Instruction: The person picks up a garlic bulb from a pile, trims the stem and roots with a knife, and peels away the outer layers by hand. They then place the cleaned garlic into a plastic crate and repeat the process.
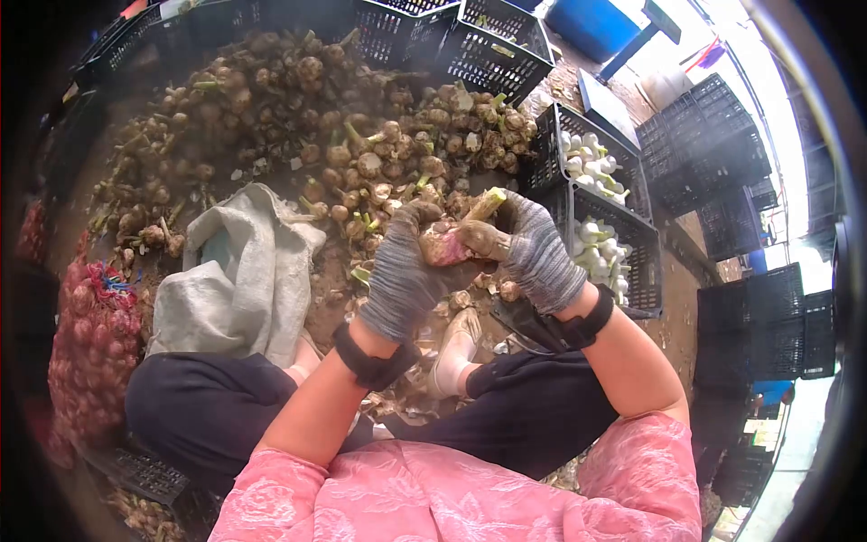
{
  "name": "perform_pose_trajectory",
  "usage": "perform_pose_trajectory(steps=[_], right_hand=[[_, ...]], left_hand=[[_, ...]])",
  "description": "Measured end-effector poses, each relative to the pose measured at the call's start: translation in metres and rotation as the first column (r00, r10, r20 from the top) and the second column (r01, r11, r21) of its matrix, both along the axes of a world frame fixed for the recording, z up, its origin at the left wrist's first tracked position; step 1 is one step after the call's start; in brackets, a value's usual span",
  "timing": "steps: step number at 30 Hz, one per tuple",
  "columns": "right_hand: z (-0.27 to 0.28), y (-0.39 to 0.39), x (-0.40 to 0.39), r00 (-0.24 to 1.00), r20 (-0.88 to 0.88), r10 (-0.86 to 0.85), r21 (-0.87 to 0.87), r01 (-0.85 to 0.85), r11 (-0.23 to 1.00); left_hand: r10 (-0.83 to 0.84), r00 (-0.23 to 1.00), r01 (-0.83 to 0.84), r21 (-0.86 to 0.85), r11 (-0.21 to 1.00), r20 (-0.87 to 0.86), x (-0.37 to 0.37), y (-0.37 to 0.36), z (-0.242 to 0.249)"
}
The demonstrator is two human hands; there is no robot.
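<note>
Between my two gloved hands is a garlic bulb (444, 246) with purple and brown skin and a short pale green stem pointing up and to the right. My left hand (402, 266) grips the bulb from the left side, its fingers partly hidden behind it. My right hand (540, 257) is closed on the bulb's right side near the stem, thumb pressed against it. Both grey knitted gloves are soiled at the fingers. Below and beyond the hands lies a large heap of unpeeled garlic (370, 163) with dirt and stems.
Black crates of cleaned white garlic (596, 167) stand to the right, with stacked crates (704, 135) beyond. More crates (497, 50) line the back. A whitish sack (239, 271) lies by my left knee, and a red mesh bag of garlic (95, 343) stands at far left.
</note>
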State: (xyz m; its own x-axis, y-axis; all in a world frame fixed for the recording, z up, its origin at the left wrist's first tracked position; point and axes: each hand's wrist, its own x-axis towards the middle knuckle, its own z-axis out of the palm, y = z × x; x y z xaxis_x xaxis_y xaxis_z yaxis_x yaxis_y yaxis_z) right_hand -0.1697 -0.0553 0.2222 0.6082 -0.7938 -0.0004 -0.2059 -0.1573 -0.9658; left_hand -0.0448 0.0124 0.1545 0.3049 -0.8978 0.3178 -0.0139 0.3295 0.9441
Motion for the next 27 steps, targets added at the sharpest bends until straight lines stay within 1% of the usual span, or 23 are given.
perform_pose_trajectory(steps=[1,2,4,5,7,8,10,11,13,14,16,17,18,19,20,21,22,23,24,25,26,27], right_hand=[[0.002,0.002,0.001,1.0,-0.022,-0.018,0.04,0.019,0.999],[0.005,0.003,0.001,1.0,-0.02,-0.019,0.039,0.02,0.999],[0.012,0.002,0.002,0.999,-0.026,0.04,0.141,-0.036,0.989],[0.014,0.002,0.002,0.999,-0.026,0.042,0.135,-0.038,0.99],[0.016,0.002,0.001,0.999,-0.02,0.034,0.106,-0.032,0.994],[0.018,0.001,0.0,0.999,-0.02,0.035,0.106,-0.033,0.994],[0.022,-0.002,-0.004,0.993,-0.017,0.121,0.118,-0.118,0.986],[0.023,-0.003,-0.004,0.993,-0.016,0.118,0.118,-0.115,0.986],[0.026,-0.004,-0.006,0.989,-0.079,0.128,0.076,-0.122,0.99],[0.032,-0.003,-0.006,0.989,-0.079,0.125,0.077,-0.119,0.99],[0.045,-0.002,-0.005,0.971,-0.197,0.136,0.246,-0.086,0.965],[0.041,-0.004,-0.007,0.971,-0.197,0.135,0.248,-0.083,0.965],[0.034,-0.007,-0.009,0.968,-0.201,0.151,0.041,-0.145,0.989],[0.03,-0.009,-0.01,0.964,-0.208,0.165,-0.168,-0.202,0.965],[0.027,-0.009,-0.01,0.964,-0.206,0.165,-0.165,-0.201,0.966],[0.026,-0.009,-0.007,0.972,-0.146,0.185,-0.158,-0.207,0.966],[0.026,-0.007,-0.004,0.975,-0.086,0.203,-0.15,-0.214,0.965],[0.03,-0.002,-0.001,0.992,-0.031,0.121,0.075,-0.118,0.99],[0.021,-0.006,-0.002,0.992,-0.03,0.121,0.076,-0.118,0.99],[0.005,-0.013,-0.003,0.994,-0.023,0.108,-0.095,-0.11,0.989],[-0.006,-0.019,-0.005,0.995,-0.016,0.098,-0.264,-0.099,0.96],[0.004,-0.019,0.0,0.984,-0.002,0.18,-0.435,-0.163,0.886]], left_hand=[[-0.035,0.994,0.035,0.005,0.999,-0.102,-0.003,0.0,-0.001],[-0.036,0.994,0.036,0.004,0.999,-0.099,-0.001,0.001,0.001],[-0.148,0.971,0.161,0.059,0.985,-0.189,0.004,0.002,0.008],[-0.146,0.971,0.158,0.053,0.986,-0.189,0.003,0.003,0.01],[-0.01,0.999,0.011,0.027,1.0,-0.032,0.003,0.006,0.011],[-0.009,0.999,0.01,0.026,1.0,-0.032,0.004,0.005,0.009],[0.002,1.0,-0.002,0.06,0.998,0.014,0.006,0.003,0.0],[-0.001,1.0,0.0,0.061,0.998,0.014,0.006,0.002,-0.001],[-0.06,0.991,0.064,0.032,0.997,-0.12,0.005,0.0,-0.002],[-0.063,0.991,0.067,0.033,0.997,-0.121,0.005,0.001,0.0],[-0.156,0.933,0.195,0.09,0.977,-0.324,0.006,0.006,0.01],[-0.157,0.933,0.197,0.093,0.976,-0.324,0.01,0.002,-0.001],[-0.249,0.868,0.336,0.138,0.932,-0.43,0.019,-0.004,0.001],[-0.321,0.782,0.47,0.167,0.867,-0.534,0.023,-0.007,0.004],[-0.234,0.535,0.43,0.024,0.902,-0.812,0.012,0.003,0.008],[-0.337,0.38,0.519,-0.103,0.848,-0.861,0.014,0.001,0.005],[-0.425,0.209,0.582,-0.237,0.778,-0.881,0.018,-0.004,-0.002],[-0.422,0.21,0.582,-0.234,0.779,-0.882,0.022,-0.01,-0.015],[-0.519,0.076,0.643,-0.356,0.678,-0.852,0.026,-0.017,-0.032],[-0.595,-0.066,0.68,-0.473,0.561,-0.801,0.028,-0.02,-0.032],[-0.595,-0.066,0.679,-0.473,0.562,-0.801,0.028,-0.016,-0.032],[-0.543,0.502,0.614,-0.165,0.772,-0.673,0.026,-0.008,-0.014]])
